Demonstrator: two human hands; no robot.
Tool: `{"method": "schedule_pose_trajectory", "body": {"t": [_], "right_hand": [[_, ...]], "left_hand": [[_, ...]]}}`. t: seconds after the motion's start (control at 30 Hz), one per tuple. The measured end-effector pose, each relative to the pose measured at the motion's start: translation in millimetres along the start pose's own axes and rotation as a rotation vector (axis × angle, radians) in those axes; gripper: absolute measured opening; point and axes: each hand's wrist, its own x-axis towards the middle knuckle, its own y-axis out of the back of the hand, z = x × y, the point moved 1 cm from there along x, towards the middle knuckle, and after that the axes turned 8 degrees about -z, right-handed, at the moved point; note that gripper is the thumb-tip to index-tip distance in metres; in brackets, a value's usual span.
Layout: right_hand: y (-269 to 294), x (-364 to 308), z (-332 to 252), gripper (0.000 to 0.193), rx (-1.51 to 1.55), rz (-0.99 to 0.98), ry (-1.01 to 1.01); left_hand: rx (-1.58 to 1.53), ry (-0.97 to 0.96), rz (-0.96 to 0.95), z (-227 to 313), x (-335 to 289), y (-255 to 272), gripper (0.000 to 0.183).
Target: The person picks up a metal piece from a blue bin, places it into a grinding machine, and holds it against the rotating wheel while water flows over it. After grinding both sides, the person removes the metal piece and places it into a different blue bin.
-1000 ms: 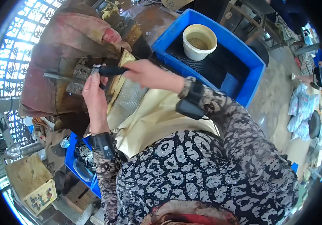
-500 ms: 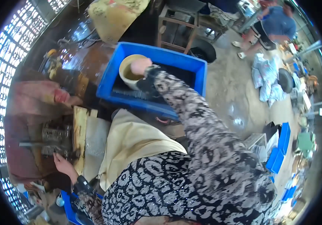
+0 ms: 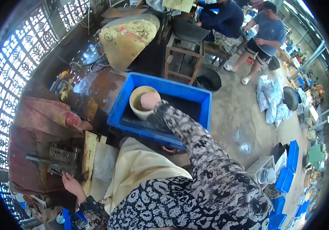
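Note:
My right hand (image 3: 150, 101) reaches into a round cream bucket (image 3: 142, 114); its back shows above the rim, while its fingers are hidden inside. The bucket stands in a blue rectangular tub (image 3: 160, 140) with a dark ribbed bottom. At lower left, my left hand (image 3: 72, 185) is closed, with thumb and finger pinched around a thin dark piece (image 3: 58, 172) too small to name. That hand is beside a dark metal block (image 3: 63, 154) with a grey bar (image 3: 38, 158) across it. A wooden board (image 3: 89, 155) stands just right of the block.
A reddish cloth (image 3: 42, 117) covers the bench at left. A cream cloth (image 3: 143, 159) lies over my lap. Beyond the tub are a wooden stand (image 3: 168, 61) and a black bucket (image 3: 209, 80). A person (image 3: 267, 32) stands at far right; another in dark clothes (image 3: 225, 19) sits nearby.
My view has tilted up, so the tub and bench sit lower and more of the far room shows. My right hand stays at the bucket, and my left hand stays beside the block.

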Motion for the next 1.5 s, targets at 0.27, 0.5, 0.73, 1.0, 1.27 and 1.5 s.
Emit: {"method": "schedule_pose_trajectory", "body": {"t": [0.27, 0.5, 0.73, 1.0, 1.27, 1.5], "right_hand": [[27, -116, -34, 0.005, 0.059, 0.266, -0.160], [9, -143, -41, 0.010, 0.088, 0.186, -0.261], [-28, -140, 8, 0.010, 0.231, 0.468, -0.438], [-46, -177, 108, 0.022, 0.492, 0.376, -0.993], [-83, -174, 160, 0.023, -0.297, -0.300, -0.652], [-125, -163, 218, 0.024, -0.110, -0.184, -0.780]], "left_hand": [[-0.046, 0.042, 0.057, -12, -4, 0, 0.035], [0.033, 0.077, -0.022, -7, -12, 11, 0.032], [0.099, -0.005, -0.031, 6, -4, 3, 0.036], [0.131, 0.074, -0.110, 14, 4, -1, 0.037], [0.160, 0.073, -0.125, -5, 3, -1, 0.037], [0.133, 0.083, -0.131, -4, 3, -3, 0.037]]}}
